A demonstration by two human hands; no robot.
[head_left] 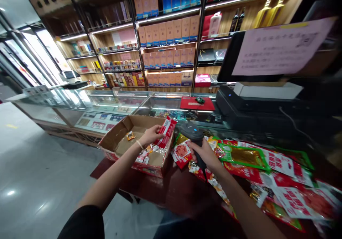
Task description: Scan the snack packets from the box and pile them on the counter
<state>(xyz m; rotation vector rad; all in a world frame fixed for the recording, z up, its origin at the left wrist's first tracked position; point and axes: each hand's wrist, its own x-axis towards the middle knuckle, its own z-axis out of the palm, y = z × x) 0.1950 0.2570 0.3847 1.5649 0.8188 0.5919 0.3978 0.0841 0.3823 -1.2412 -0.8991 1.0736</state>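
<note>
My left hand (pixel 150 135) is closed on a red and white snack packet (pixel 167 131), held over the open cardboard box (pixel 117 136). A few small packets (pixel 144 154) lie inside the box. My right hand (pixel 205 154) grips the handle of a dark barcode scanner (pixel 192 133), whose head points toward the packet. Under the scanner lies another red snack packet (pixel 182 152) on the dark wooden table (pixel 171 189).
Several red and green snack bags (pixel 248 157) cover the table to the right. A black till with a screen and a pink notice (pixel 278 50) stands behind. Glass display counters (pixel 107 103) run to the left, with stocked shelves (pixel 168 35) behind them.
</note>
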